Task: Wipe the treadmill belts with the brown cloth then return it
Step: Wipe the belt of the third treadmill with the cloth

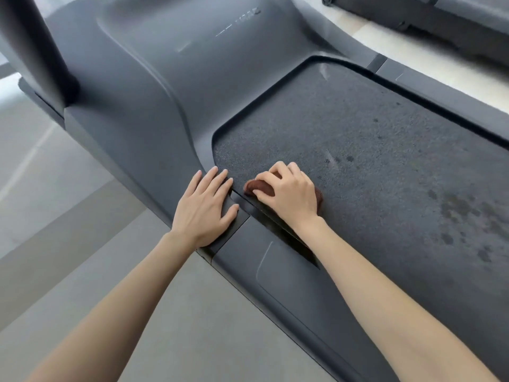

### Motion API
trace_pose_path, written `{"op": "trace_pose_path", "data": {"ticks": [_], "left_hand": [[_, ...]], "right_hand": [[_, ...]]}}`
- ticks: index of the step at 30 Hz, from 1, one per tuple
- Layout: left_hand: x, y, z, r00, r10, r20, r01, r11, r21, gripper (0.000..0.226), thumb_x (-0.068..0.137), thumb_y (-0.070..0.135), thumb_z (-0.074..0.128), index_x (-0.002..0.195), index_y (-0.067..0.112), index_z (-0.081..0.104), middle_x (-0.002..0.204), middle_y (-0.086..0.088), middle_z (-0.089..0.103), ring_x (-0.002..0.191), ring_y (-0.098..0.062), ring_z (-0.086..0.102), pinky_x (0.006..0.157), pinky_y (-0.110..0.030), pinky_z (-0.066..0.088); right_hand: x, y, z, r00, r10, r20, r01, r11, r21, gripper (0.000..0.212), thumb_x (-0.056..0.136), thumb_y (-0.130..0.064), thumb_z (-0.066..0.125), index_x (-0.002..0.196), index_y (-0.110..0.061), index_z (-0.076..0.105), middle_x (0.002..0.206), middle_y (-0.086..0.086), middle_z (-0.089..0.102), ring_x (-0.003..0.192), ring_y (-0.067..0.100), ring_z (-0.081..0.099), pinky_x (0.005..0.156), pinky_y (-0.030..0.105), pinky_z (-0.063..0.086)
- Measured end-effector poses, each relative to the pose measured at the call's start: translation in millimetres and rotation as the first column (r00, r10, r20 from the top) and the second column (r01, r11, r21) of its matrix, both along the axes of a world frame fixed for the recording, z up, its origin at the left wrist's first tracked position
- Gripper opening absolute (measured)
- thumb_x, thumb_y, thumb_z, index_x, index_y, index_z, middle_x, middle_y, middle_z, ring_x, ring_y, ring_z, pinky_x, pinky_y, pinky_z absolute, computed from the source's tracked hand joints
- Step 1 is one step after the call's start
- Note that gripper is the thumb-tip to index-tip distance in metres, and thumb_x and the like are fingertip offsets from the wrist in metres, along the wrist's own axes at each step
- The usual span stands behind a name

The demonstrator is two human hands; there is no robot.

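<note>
One brown cloth point(261, 188), two hands, one belt point(371, 150) in front of me, corner of second treadmill point(440, 20) top right. Cloth bunched on belt's near-left corner, just beside side rail point(275, 271), long axis roughly left-right, mostly hidden. My right hand point(289, 194) curled over cloth, gripping it. My left hand point(205, 206) flat on rail, fingers straight, spread.
</note>
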State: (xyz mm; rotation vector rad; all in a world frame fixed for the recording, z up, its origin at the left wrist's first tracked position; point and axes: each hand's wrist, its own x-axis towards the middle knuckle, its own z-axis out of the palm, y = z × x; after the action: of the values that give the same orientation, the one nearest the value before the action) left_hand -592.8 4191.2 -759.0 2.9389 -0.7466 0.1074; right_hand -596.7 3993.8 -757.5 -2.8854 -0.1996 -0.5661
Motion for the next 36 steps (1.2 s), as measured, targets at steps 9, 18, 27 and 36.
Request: {"op": "trace_pose_path", "data": {"ticks": [9,18,27,36], "left_hand": [[1,-1,3,1.000,0.003,-0.015,-0.003,1.000,-0.011,0.068,0.087,0.053,0.024,0.138,0.013,0.046,0.147,-0.002,0.040,0.142,-0.019,0.023,0.118,-0.040,0.008],[2,-2,4,1.000,0.016,-0.026,-0.017,0.999,-0.043,0.064,0.086,0.050,0.030,0.134,0.013,0.050,0.142,-0.001,0.046,0.140,-0.020,0.029,0.118,-0.040,0.011],[2,-1,4,1.000,-0.004,-0.015,0.004,1.000,-0.008,0.065,0.088,0.049,0.025,0.136,0.012,0.047,0.144,-0.002,0.044,0.140,-0.021,0.027,0.117,-0.041,0.010],[12,-38,-2,0.996,0.045,-0.078,-0.046,0.999,-0.010,0.071,0.088,0.057,0.018,0.147,0.018,0.027,0.155,0.001,0.022,0.145,-0.016,0.008,0.118,-0.039,0.001]], "right_hand": [[-7,-6,17,0.988,0.075,-0.134,-0.063,0.994,0.094,0.025,0.082,-0.049,0.064,0.093,-0.027,0.072,0.094,-0.002,0.062,0.082,0.023,0.055,0.071,0.033,0.045],[-75,-27,9,0.982,0.188,0.020,-0.189,0.976,0.104,0.015,0.081,-0.040,0.069,0.084,-0.026,0.073,0.083,-0.005,0.063,0.071,0.020,0.056,0.066,0.032,0.049],[-52,-33,7,0.992,0.093,0.089,-0.098,0.994,0.045,0.020,0.081,-0.043,0.068,0.090,-0.026,0.072,0.087,-0.001,0.064,0.073,0.025,0.055,0.066,0.035,0.050],[14,-43,-1,0.998,-0.026,0.057,0.030,0.997,-0.072,0.022,0.080,-0.047,0.065,0.087,-0.026,0.069,0.086,0.001,0.061,0.073,0.025,0.054,0.061,0.035,0.048]]}}
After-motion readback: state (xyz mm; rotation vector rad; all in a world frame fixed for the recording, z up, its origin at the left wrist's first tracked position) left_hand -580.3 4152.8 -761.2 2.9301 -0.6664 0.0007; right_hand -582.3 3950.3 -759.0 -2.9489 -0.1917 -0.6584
